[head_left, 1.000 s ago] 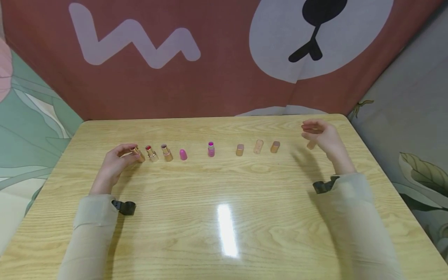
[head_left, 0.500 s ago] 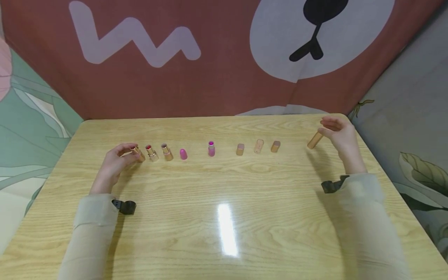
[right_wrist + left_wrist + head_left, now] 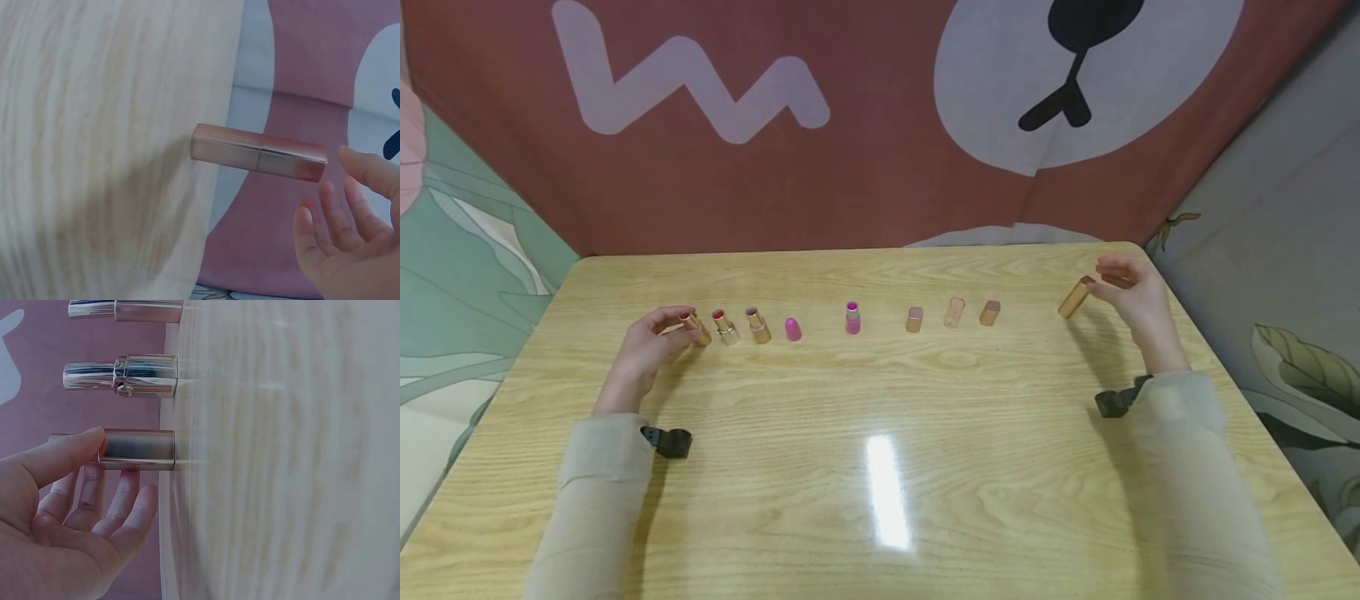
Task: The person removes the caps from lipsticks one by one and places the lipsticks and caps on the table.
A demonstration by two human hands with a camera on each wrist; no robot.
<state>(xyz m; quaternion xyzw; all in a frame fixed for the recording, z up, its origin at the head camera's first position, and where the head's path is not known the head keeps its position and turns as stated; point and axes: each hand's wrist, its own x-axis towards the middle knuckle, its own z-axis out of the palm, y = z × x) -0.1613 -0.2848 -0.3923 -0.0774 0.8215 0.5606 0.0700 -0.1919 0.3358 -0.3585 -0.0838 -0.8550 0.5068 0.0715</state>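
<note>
At the left end of a row, my left hand [image 3: 649, 354] pinches a rose-gold lipstick [image 3: 140, 450] between thumb and fingers. The lipstick stands upright on the table without its cap. Beside it stand a silver-gold lipstick [image 3: 726, 329] with a red tip and another gold lipstick [image 3: 758, 327], both uncapped. At the right end a tall capped gold lipstick [image 3: 1075, 297] stands upright. My right hand [image 3: 1138, 304] hovers just right of it with loosely bent fingers. In the right wrist view a small gap separates the fingertips from the capped lipstick [image 3: 256, 153].
Mid-row stand a pink cap [image 3: 793, 330] and an uncapped pink lipstick [image 3: 853, 320]. To their right are a gold cap [image 3: 913, 320], a pale clear-looking cap [image 3: 954, 313] and another gold cap [image 3: 990, 313]. The wooden table [image 3: 775, 467] meets a red cloth backdrop [image 3: 880, 167].
My right hand has moved right, off the tall gold lipstick, which it partly covered before and which now shows whole. The left hand keeps its pinch in the same spot.
</note>
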